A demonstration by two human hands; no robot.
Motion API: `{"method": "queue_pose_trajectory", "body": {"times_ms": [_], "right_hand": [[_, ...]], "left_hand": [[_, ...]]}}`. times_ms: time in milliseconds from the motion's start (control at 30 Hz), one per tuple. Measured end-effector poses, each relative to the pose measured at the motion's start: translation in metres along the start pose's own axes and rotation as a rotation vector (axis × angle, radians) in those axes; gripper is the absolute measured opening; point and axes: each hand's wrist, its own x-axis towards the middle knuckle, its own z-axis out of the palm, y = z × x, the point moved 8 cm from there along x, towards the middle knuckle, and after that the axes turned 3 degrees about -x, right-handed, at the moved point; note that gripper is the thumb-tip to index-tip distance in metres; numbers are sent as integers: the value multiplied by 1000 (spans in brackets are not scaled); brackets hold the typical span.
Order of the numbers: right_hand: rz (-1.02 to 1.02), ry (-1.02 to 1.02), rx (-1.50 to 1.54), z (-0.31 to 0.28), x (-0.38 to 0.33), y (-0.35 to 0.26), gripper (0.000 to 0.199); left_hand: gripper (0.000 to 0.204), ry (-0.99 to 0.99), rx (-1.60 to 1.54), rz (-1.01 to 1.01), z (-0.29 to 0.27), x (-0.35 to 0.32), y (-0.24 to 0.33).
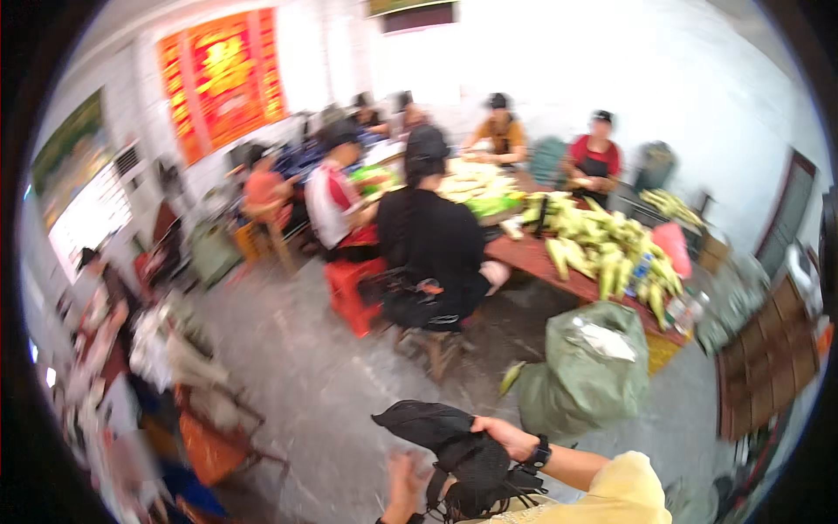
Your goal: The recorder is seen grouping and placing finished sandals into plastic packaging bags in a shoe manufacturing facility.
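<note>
Far left: blurred clutter, with a low orange-brown chair (209,447) at its inner edge. Above, on the white wall (541,52), a large bright red hanging with yellow lettering (223,83). Below that, a bulky grey-green sack (214,251) on the grey floor (297,375).

Next, a co-worker in a white-and-red top (330,205), seated on a red plastic stool (353,293).

Lower centre: wearer's left hand (403,479), smeared by motion. Fingers look extended, loosely open, gripping nothing visible; it is just beside the black fabric, contact cannot be told.

Above it, a co-worker in black clothes (432,231), back turned, sits at the table.

Lower centre still: a limp, soft black fabric item with thin dangling cords (463,450), off the floor, in front of the wearer's body. Its upper right edge is in the wearer's right hand (509,437), fingers closed on the cloth. Black wristwatch (543,451) on that wrist; pale yellow sleeve (624,491) beyond.

Further right: an upright, full green woven sack (580,375) beside a long red-topped table (528,259). Heaped on the table: yellow-green corn cobs (594,236). Behind the heap, a co-worker in a red top and dark apron (595,162). Pink-red plastic bag (670,249) at the heap's right side. Far right, a brown panelled board (768,362), tilted.
</note>
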Motion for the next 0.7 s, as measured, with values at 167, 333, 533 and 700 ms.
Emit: {"method": "queue_pose_trajectory", "body": {"times_ms": [167, 333, 533, 700], "right_hand": [[-310, 99, 151, -67, 3, -45, 25], [-627, 91, 387, -68, -70, -54, 34], [-1152, 539, 465, -105, -185, 18, 24], [-1207, 714, 810, -141, -257, 136, 33]], "left_hand": [[63, -384, 765, 429, 171, 24, 123], [73, -1324, 828, -425, 328, -30, 24], [85, -1954, 1053, -771, 393, -136, -118], [88, -2325, 1027, -717, 437, -248, -233]]}}
